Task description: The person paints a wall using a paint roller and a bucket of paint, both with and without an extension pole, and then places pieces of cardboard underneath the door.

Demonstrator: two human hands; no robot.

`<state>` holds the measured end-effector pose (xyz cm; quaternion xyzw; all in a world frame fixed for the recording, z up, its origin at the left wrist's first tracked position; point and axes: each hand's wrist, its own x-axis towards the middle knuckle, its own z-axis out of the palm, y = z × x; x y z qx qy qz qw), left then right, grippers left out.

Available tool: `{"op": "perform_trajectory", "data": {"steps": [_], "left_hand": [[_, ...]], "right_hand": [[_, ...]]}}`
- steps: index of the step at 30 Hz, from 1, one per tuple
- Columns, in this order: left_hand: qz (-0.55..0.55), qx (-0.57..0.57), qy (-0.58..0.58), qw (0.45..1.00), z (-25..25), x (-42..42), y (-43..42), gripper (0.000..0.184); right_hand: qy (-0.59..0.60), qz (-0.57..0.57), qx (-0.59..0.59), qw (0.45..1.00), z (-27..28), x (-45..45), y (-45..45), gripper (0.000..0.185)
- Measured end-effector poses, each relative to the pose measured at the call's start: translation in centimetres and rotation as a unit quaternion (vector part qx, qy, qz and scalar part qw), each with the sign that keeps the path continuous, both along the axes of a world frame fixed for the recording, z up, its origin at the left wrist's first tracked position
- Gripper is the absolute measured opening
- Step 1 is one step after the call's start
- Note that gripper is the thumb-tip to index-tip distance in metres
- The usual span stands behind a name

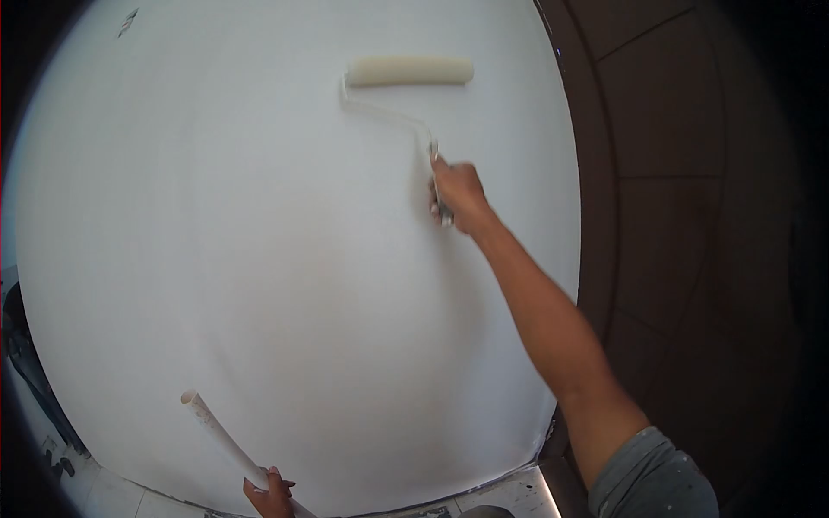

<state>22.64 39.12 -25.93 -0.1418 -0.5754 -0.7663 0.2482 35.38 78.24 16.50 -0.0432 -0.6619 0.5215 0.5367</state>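
My right hand (458, 194) is closed around the handle of a paint roller (410, 71). The roller's cream-coloured sleeve lies level against the white wall (302, 224), high in the view, and its wire frame bends down to the handle. Low in the view, my left hand (270, 498) grips a pale hollow tube (223, 439) with specks on it. The tube slants up to the left, its open end showing in front of the wall. Part of the left hand is cut off by the bottom edge.
A dark brown panelled door or frame (665, 242) borders the wall on the right. Pale floor tiles (117, 494) run along the wall's foot. Dark items (34, 371) stand past the wall's left edge. A small mark (128, 22) shows at upper left.
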Motion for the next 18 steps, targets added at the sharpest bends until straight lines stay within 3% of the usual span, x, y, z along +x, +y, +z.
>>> {"op": "perform_trajectory", "data": {"steps": [4, 7, 13, 17, 18], "left_hand": [[0.006, 0.051, -0.029, 0.998, 3.1, -0.1, 0.4, 0.020], [-0.023, -0.047, -0.005, 0.999, 5.6, 1.6, -2.1, 0.022], [-0.025, -0.063, -0.004, 0.998, 7.5, 7.6, -1.0, 0.023], [-0.042, 0.004, -0.009, 0.999, 4.8, 8.6, 1.7, 0.019], [-0.043, 0.020, -0.031, 0.998, 2.3, 2.9, 1.0, 0.018]], "right_hand": [[-0.006, -0.008, 0.010, 1.000, -2.1, -0.3, -1.5, 0.051], [-0.025, -0.007, -0.015, 1.000, -6.6, -1.0, -3.5, 0.051], [-0.049, -0.057, -0.033, 0.997, -16.9, 4.2, -2.5, 0.049], [-0.071, -0.070, -0.035, 0.994, -23.4, 9.5, 0.3, 0.046], [-0.091, -0.077, -0.015, 0.993, -26.7, 3.4, -0.8, 0.045]]}}
